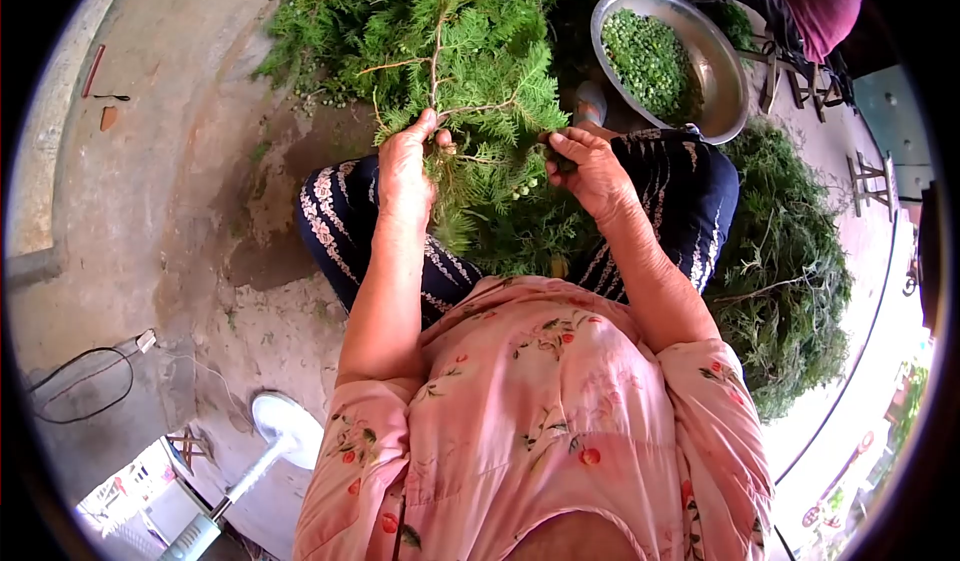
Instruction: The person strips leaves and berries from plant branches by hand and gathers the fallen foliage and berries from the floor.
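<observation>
Though apart, left hand (408,166) in a pinch on branch (436,56), right hand (596,173) likewise on dark greenery (563,159).

Your bowl (722,86) looks like smooth, glossy metal, your flowered shirt (560,381) is soft-looking cloth, and the floor (180,161) looks rough and matt.

Ahead, from the lap (470,261) outward: heaped branches (400,31). Front right, past the right knee (712,176): a basin (725,76) with small cones (650,56) inside, another person (815,1) just beyond. Along the right, on the floor (200,161): a second heap (785,271). Farther right: a low stool (873,183). Far left, on the floor: a rod (93,71). Behind left: a stand (288,431), near a looped cable (130,376).
</observation>
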Demonstrator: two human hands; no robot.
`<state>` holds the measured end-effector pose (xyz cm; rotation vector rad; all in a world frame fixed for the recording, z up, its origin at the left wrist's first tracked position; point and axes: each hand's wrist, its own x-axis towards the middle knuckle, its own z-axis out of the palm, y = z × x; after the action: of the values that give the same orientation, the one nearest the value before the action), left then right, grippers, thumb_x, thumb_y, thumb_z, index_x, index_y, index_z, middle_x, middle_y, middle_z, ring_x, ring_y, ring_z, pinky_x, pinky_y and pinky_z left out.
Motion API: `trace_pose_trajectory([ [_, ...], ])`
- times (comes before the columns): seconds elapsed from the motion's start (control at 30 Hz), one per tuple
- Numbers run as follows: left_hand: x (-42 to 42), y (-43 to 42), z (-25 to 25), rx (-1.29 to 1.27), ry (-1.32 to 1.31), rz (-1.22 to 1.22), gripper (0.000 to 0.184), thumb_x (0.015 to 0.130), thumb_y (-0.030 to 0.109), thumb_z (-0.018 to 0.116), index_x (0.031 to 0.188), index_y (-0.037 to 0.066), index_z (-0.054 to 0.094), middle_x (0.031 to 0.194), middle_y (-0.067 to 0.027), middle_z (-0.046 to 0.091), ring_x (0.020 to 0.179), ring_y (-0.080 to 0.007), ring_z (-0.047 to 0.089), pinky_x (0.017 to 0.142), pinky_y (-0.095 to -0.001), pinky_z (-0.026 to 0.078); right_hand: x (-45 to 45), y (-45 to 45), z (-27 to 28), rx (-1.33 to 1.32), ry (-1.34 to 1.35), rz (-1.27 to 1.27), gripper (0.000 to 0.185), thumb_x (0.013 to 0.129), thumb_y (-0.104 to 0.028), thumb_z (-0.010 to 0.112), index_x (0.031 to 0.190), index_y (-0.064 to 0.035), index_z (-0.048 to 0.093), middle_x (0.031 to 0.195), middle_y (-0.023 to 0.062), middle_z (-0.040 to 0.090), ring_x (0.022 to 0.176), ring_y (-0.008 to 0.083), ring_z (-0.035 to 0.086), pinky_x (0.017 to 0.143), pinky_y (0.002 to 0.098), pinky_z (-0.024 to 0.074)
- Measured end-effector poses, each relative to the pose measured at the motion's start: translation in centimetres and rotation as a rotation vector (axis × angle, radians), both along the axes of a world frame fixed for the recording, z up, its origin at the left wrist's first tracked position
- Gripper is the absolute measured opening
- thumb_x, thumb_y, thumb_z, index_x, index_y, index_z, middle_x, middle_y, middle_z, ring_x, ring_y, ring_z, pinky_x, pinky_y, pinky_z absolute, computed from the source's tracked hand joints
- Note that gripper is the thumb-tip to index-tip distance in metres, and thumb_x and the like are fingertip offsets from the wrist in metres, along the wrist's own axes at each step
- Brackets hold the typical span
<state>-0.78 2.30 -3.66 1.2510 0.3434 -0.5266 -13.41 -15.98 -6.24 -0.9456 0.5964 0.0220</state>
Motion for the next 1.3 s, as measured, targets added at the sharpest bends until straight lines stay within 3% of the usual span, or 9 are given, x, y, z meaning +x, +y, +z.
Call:
trace_pose_trajectory([
  [0.17,1.4,0.4,-0.9,-0.355,0.094,-0.027,0.018,0.091,0.015,0.049,0.081,0.000,0.046,0.056,0.0005,0.035,0.051,-0.0107,0.035,0.052,-0.0262,0.031,-1.3,-0.9,-1.8,-0.020,0.029,-0.099,0.016,0.084,-0.019,0.062,0.086,-0.0041,0.061,0.072,0.0006,0.056,0.055,0.0114,0.050,0.051,0.0251,0.0417],
  [0.33,0.8,0.1,-0.2,-0.439,0.140,-0.011,0.016,0.091,0.014,0.047,0.085,0.000,0.046,0.055,0.0014,0.033,0.050,-0.0105,0.033,0.049,-0.0239,0.028,-1.8,1.7,0.1,-0.131,0.070,0.094,0.019,0.083,-0.021,0.063,0.089,-0.0025,0.060,0.068,0.0010,0.053,0.056,0.0104,0.048,0.048,0.0236,0.0400],
  [0.47,0.3,-0.2,-1.1,-0.506,0.148,-0.033,0.020,0.092,0.019,0.045,0.086,0.001,0.047,0.054,0.0009,0.035,0.050,-0.0110,0.031,0.049,-0.0238,0.027,-1.1,5.2,-0.7,0.396,0.194,-0.079,0.014,0.085,-0.019,0.061,0.085,-0.0055,0.057,0.066,0.0027,0.052,0.052,0.0124,0.047,0.044,0.0249,0.0375],
  [0.63,-0.3,0.3,-2.0,-0.578,0.251,-0.070,0.022,0.091,0.026,0.047,0.084,0.005,0.048,0.056,-0.0001,0.040,0.053,-0.0120,0.036,0.046,-0.0226,0.031,0.3,6.4,-0.7,0.635,0.081,-0.240,0.016,0.086,-0.020,0.058,0.080,-0.0084,0.050,0.068,0.0032,0.049,0.057,0.0137,0.046,0.048,0.0247,0.0373],
  [0.8,-2.0,0.7,-3.9,-0.422,0.123,0.058,0.021,0.091,0.025,0.050,0.093,0.005,0.053,0.071,-0.0018,0.054,0.064,-0.0141,0.052,0.053,-0.0216,0.047,0.9,5.5,-0.1,0.465,-0.078,-0.346,0.014,0.084,-0.015,0.062,0.080,-0.0067,0.051,0.069,0.0034,0.050,0.059,0.0143,0.047,0.049,0.0272,0.0387],
  [0.97,-1.6,1.0,-5.4,-0.305,0.284,0.149,0.021,0.090,0.022,0.051,0.099,0.003,0.055,0.081,-0.0050,0.060,0.068,-0.0144,0.057,0.058,-0.0261,0.050,1.2,5.8,1.7,0.196,-0.017,-0.386,0.024,0.081,-0.010,0.065,0.063,-0.0114,0.049,0.061,-0.0046,0.050,0.049,0.0086,0.045,0.045,0.0259,0.0400],
  [1.17,-2.3,1.4,-5.8,-0.192,0.213,0.053,0.019,0.089,0.014,0.053,0.106,0.006,0.052,0.082,-0.0063,0.061,0.066,-0.0165,0.059,0.052,-0.0257,0.048,0.8,6.0,0.2,0.013,-0.151,-0.257,0.026,0.081,-0.010,0.065,0.061,-0.0082,0.048,0.059,-0.0017,0.052,0.047,0.0093,0.049,0.042,0.0249,0.0390],
  [1.27,-2.5,2.2,-6.2,0.000,0.135,-0.105,0.053,0.080,0.010,0.063,0.123,0.018,0.033,0.075,-0.0082,0.061,0.062,-0.0168,0.059,0.047,-0.0227,0.045,0.7,5.8,0.1,0.003,-0.118,-0.232,0.024,0.081,-0.010,0.064,0.063,-0.0071,0.050,0.059,-0.0011,0.052,0.048,0.0100,0.050,0.042,0.0252,0.0389],
  [1.3,-2.4,2.4,-6.2,0.000,0.136,-0.104,0.053,0.080,0.010,0.063,0.123,0.018,0.033,0.075,-0.0082,0.061,0.062,-0.0168,0.059,0.047,-0.0227,0.045,0.7,5.6,0.2,-0.027,-0.090,-0.207,0.022,0.081,-0.010,0.064,0.064,-0.0067,0.051,0.059,-0.0010,0.053,0.048,0.0104,0.051,0.042,0.0254,0.0390],
])
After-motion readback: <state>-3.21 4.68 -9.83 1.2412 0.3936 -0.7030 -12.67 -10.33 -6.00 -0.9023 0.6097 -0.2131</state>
